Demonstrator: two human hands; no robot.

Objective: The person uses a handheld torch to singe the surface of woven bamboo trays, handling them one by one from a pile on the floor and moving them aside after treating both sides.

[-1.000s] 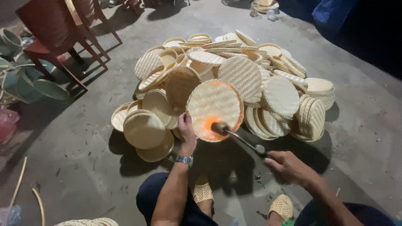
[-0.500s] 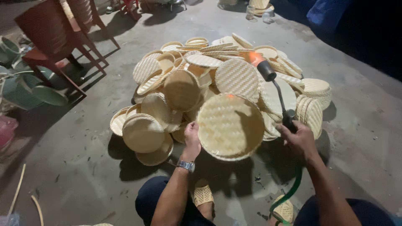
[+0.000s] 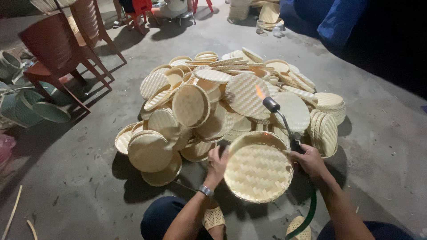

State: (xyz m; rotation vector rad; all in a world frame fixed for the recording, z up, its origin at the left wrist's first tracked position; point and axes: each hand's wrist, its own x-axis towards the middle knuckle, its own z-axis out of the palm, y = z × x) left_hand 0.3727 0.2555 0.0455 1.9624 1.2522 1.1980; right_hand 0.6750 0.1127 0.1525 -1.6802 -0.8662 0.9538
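Note:
My left hand (image 3: 216,165) grips the left rim of a round woven bamboo tray (image 3: 258,168), held in front of me with its hollow side facing up. My right hand (image 3: 310,162) holds a gas torch (image 3: 281,119) by its handle, right beside the tray's right rim. The torch's nozzle points up and away from the tray, with a small orange flame (image 3: 259,92) at its tip. A green hose (image 3: 309,215) runs down from the torch past my right knee. A large heap of similar woven trays (image 3: 231,98) lies on the concrete floor just beyond.
Brown plastic chairs (image 3: 58,49) stand at the upper left, with green bowls (image 3: 31,109) on the floor beside them. Blue cloth (image 3: 338,20) hangs at the upper right. Thin bamboo strips (image 3: 13,213) lie at the lower left. Red stools (image 3: 142,9) stand far back.
The tray has tipped from facing the flame to lying hollow side up, lower in front of me. The torch has swung off the tray and now points up and away.

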